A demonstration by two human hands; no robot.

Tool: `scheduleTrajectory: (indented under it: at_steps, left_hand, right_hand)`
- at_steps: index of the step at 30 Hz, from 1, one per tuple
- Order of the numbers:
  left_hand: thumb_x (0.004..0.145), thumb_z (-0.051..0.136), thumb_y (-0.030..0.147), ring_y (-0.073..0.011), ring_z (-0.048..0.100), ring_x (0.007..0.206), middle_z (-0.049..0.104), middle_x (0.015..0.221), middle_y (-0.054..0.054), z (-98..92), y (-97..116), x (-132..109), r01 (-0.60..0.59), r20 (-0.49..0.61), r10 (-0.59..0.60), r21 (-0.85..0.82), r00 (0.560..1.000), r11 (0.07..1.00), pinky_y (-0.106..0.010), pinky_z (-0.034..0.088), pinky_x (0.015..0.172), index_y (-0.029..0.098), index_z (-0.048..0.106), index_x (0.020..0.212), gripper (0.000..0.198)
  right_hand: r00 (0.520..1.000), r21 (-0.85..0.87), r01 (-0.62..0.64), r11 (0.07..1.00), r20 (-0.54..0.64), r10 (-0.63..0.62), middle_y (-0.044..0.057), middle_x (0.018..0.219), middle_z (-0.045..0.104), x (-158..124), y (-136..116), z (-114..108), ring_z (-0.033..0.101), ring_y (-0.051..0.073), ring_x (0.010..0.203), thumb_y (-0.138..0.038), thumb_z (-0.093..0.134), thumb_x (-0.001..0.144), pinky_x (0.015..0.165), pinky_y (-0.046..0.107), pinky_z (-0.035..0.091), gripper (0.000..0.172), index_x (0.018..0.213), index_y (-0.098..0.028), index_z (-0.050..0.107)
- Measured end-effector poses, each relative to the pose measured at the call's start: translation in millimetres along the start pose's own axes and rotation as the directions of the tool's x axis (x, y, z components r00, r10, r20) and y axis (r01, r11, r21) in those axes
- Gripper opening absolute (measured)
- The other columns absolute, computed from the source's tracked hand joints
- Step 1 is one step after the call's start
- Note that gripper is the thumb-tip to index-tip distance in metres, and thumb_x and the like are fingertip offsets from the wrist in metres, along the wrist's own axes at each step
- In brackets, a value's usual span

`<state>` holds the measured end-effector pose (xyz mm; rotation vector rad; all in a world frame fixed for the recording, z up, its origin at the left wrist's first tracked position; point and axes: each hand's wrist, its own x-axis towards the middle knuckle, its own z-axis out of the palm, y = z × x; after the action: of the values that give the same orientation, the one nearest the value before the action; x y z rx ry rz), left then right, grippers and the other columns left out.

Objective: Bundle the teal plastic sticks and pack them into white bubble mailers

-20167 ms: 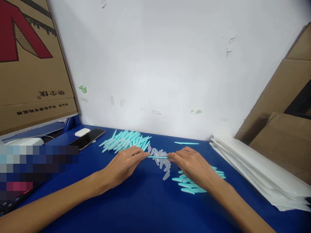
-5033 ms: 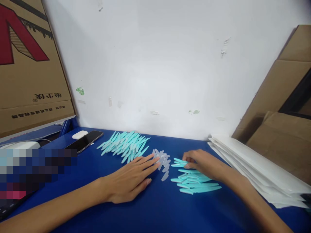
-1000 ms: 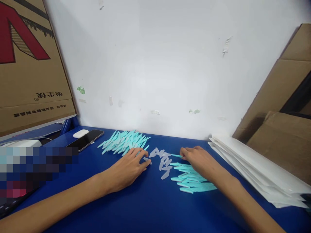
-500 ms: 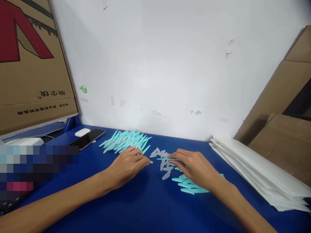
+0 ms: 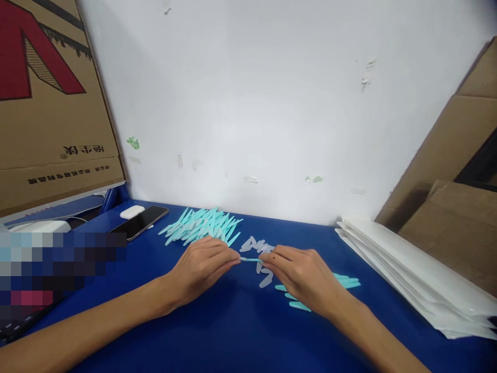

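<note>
My left hand [image 5: 202, 267] and my right hand [image 5: 301, 274] meet over the blue table [image 5: 233, 331], both pinching one thin teal plastic stick [image 5: 250, 259] by its ends. A heap of teal sticks [image 5: 202, 227] lies just beyond my left hand. Several small translucent caps [image 5: 256, 246] are scattered between the hands, near the wall. Under and behind my right hand lies a second group of teal sticks [image 5: 341, 282], partly hidden by the hand.
A black phone [image 5: 140, 221] and a white earbud case [image 5: 131, 211] lie at the back left, below a leaning cardboard box [image 5: 50, 119]. A stack of white sheets [image 5: 411, 274] and more cardboard [image 5: 458, 207] fill the right side. A white wall [image 5: 248, 103] closes the back.
My right hand has moved left and nearer, bringing the teal stick to my left hand, whose fingertips now pinch its other end. Five seconds ago my left hand lay flat and open.
</note>
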<state>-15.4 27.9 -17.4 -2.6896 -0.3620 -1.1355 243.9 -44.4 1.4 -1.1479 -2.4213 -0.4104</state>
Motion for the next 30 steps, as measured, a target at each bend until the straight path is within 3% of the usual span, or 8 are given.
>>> scheduleTrajectory:
  at_steps: [7, 21, 26, 30]
  left_hand:
    - [0.094, 0.063, 0.016, -0.0169, 0.068, 0.077, 0.074, 0.087, -0.004, 2.2, -1.6, -2.9, 0.045, 0.005, -0.045, -0.040, 0.999, 0.998, -0.031, 0.052, 0.072, 0.018, 0.064, 0.111, 0.017]
    - [0.089, 0.065, 0.007, -0.0165, 0.065, 0.074, 0.071, 0.082, -0.007, -0.8, 16.7, 0.8, -0.042, -0.081, 0.026, -0.199, 0.996, 0.979, -0.030, 0.054, 0.068, 0.012, 0.063, 0.118, 0.029]
    - [0.091, 0.061, 0.009, -0.0160, 0.061, 0.074, 0.070, 0.083, -0.006, -1.6, 16.9, 3.1, -0.027, -0.026, 0.024, -0.126, 0.999, 0.992, -0.030, 0.053, 0.067, 0.014, 0.061, 0.121, 0.030]
    - [0.092, 0.060, 0.011, -0.0176, 0.061, 0.079, 0.072, 0.088, -0.006, -7.2, 6.4, 6.0, 0.021, -0.030, -0.019, 0.042, 0.999, 0.999, -0.031, 0.052, 0.070, 0.015, 0.064, 0.114, 0.023]
  right_hand:
    - [0.999, 0.023, -0.011, 1.000, -0.037, 0.012, 0.000, 0.085, 0.068, 1.2, 0.5, -4.1, 0.062, 0.013, 0.072, -0.025, 0.048, 0.103, 0.056, 0.025, 0.031, 0.019, 0.112, -0.023, 0.065]
    - [0.997, 0.204, 0.013, 0.979, -0.073, 0.002, 0.000, 0.082, 0.067, 3.5, -17.7, 8.0, 0.063, 0.011, 0.067, -0.024, 0.048, 0.103, 0.058, 0.023, 0.042, 0.022, 0.111, -0.021, 0.068]
    - [1.000, 0.169, -0.022, 0.985, 0.012, 0.021, 0.002, 0.085, 0.071, 6.0, -17.1, 1.7, 0.067, 0.013, 0.071, -0.030, 0.044, 0.104, 0.062, 0.023, 0.047, 0.026, 0.113, -0.023, 0.068]
    - [0.992, 0.044, -0.113, 0.993, 0.060, 0.110, 0.008, 0.109, 0.071, 6.1, -4.8, -5.9, 0.069, 0.021, 0.093, -0.038, 0.046, 0.103, 0.078, 0.033, 0.055, 0.035, 0.133, -0.024, 0.058]
